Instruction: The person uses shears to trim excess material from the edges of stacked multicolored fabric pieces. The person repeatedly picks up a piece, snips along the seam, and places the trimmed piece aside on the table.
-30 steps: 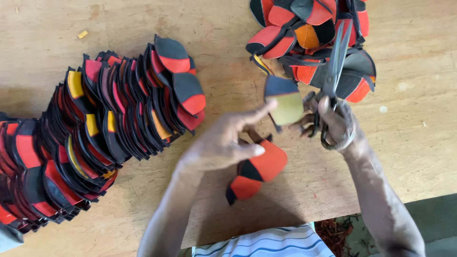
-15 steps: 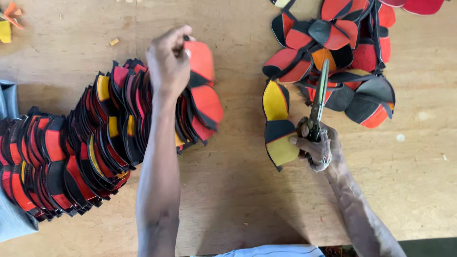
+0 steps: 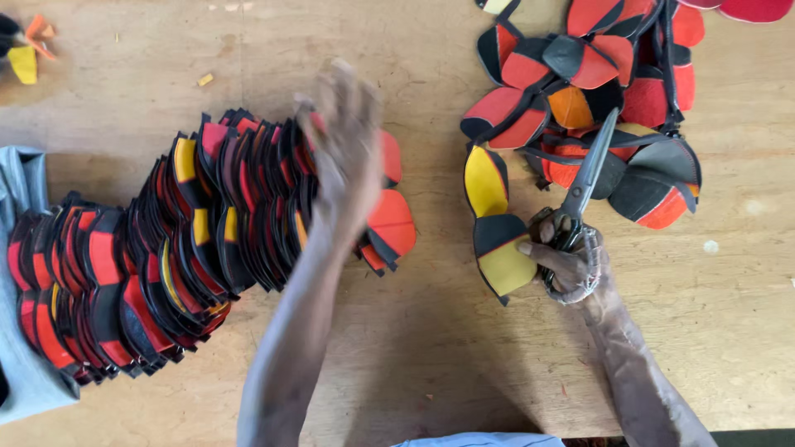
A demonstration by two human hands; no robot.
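Yellow-black piece (image 3: 495, 223) touches scissors-holding right hand (image 3: 571, 261).

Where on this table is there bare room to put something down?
Bare wood lies along the near edge, between the left hand and the right hand, and right of the scissors. The long stack and the loose heap crowd the rest.

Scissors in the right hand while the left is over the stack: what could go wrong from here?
1. The right hand holds scissors and pins the yellow and black piece together; the blades point into the loose pile and might snag a strap.
2. The left hand, blurred, is over the leaning stack; a nudge could topple it.
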